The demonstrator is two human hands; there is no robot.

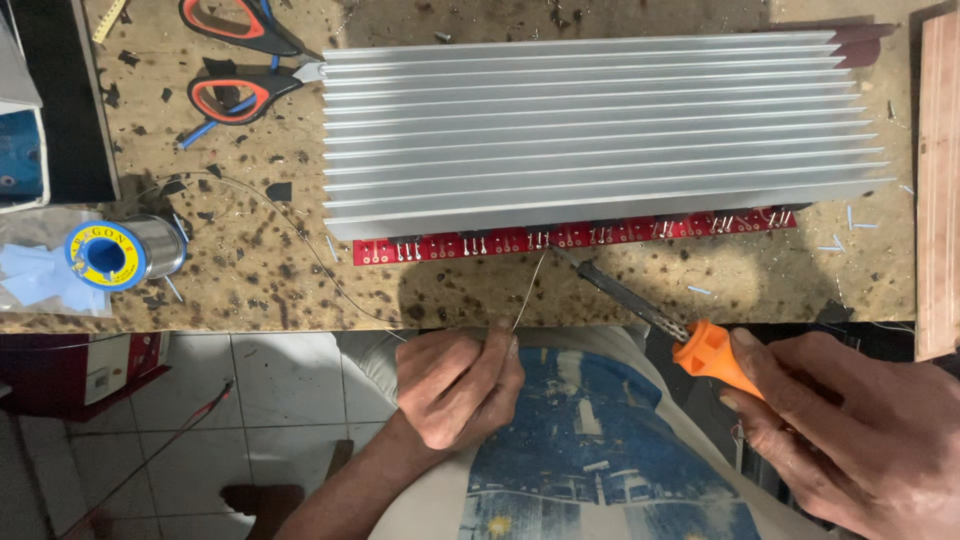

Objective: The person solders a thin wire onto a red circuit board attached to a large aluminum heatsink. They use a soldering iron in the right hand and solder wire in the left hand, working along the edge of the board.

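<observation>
My right hand (850, 430) grips the orange handle of a soldering iron (640, 305); its dark tip reaches a pad on the red circuit board (440, 247) near the board's middle. My left hand (458, 380) pinches a thin solder wire (530, 290) whose free end meets the same spot by the iron tip. The board pokes out from under a large ribbed aluminium heat sink (600, 130) lying on the spotted wooden bench (250, 270). The wire loops back left across the bench to a solder spool (125, 250).
Two pairs of scissors with orange and black handles (235, 60) lie at the bench's back left. A dark box (55, 100) stands at the far left edge, a wooden strip (938, 180) at the right. Below the bench are white floor tiles (280, 390) and a red box (90, 370).
</observation>
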